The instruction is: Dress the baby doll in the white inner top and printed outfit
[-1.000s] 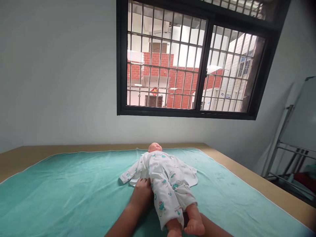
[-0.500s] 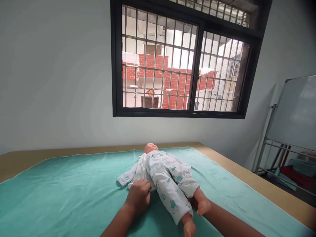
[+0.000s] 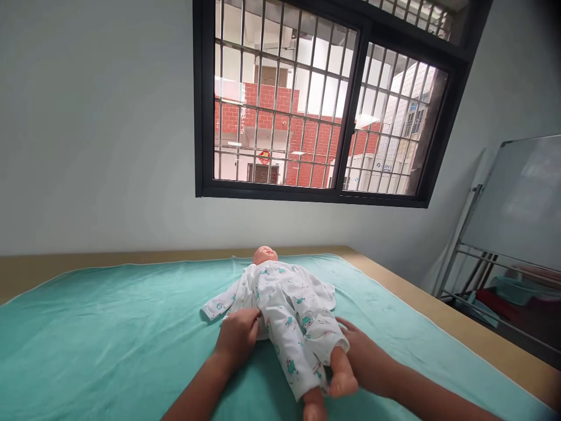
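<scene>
A baby doll (image 3: 265, 255) lies on its back, feet toward me, in white printed pants (image 3: 280, 321) and a white printed shirt (image 3: 221, 303). My left hand (image 3: 239, 333) is closed at the lower left edge of the shirt, its fingertips pinching the cloth beside the pants. Beyond the doll's bare foot (image 3: 343, 383), my right hand (image 3: 362, 354) rests against the outer side of the right-hand pant leg. Its visible fingers are stretched out, and the others are hidden behind the leg.
A green cloth (image 3: 123, 327) covers most of the wooden table (image 3: 438, 310). Behind it stands a wall with a barred window (image 3: 280, 117). On the right are a whiteboard (image 3: 521, 199) on a metal stand and a teal basin (image 3: 517, 292).
My right hand has come out from beneath the doll's leg to its outer side. My left hand stays at the shirt edge. The view has shifted slightly.
</scene>
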### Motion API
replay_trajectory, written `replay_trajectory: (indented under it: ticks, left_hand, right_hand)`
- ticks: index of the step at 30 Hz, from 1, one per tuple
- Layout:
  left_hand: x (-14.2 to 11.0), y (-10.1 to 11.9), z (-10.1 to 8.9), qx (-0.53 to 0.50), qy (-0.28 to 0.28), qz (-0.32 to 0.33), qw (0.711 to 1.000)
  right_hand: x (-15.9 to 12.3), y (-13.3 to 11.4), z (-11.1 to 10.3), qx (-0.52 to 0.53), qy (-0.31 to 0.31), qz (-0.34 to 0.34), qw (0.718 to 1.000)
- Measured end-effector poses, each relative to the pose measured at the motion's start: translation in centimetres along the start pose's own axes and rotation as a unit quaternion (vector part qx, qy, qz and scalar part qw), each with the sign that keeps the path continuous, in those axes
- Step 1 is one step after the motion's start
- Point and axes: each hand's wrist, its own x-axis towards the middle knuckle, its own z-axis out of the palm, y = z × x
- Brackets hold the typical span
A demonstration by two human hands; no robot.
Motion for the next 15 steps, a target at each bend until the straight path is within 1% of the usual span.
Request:
replay_trajectory:
  ticks: [2, 3, 5, 6, 8, 11, 13, 15]
  left_hand:
    - [0.1, -0.4, 0.2, -0.012, 0.005, -0.016, 1.0]
    - [0.1, -0.5, 0.3, -0.014, 0.004, -0.023, 1.0]
    - [0.1, -0.5, 0.4, -0.013, 0.003, -0.029, 0.999]
    - [0.1, -0.5, 0.4, -0.011, 0.003, -0.029, 1.0]
    - [0.1, -0.5, 0.2, 0.006, 0.012, -0.024, 1.0]
    - [0.2, -1.0, -0.2, 0.085, 0.059, -0.034, 0.994]
    - [0.3, -1.5, -0.7, 0.156, 0.088, -0.08, 0.981]
    - [0.4, -1.9, -1.4, 0.201, 0.081, -0.154, 0.964]
  right_hand:
    - [0.7, 1.8, -1.4, -0.054, -0.033, 0.008, 0.998]
    - [1.1, 2.8, -1.8, -0.074, -0.03, 0.032, 0.996]
    - [2.3, 5.0, -2.2, -0.074, 0.011, 0.111, 0.991]
    - [3.0, 5.9, -2.0, -0.061, 0.031, 0.146, 0.987]
    - [4.5, 7.4, -1.3, -0.04, 0.06, 0.194, 0.978]
    - [6.8, 8.4, 0.3, -0.044, 0.099, 0.247, 0.963]
    - [8.0, 8.6, 1.4, -0.056, 0.131, 0.276, 0.951]
    - [8.7, 8.6, 2.1, -0.071, 0.167, 0.298, 0.937]
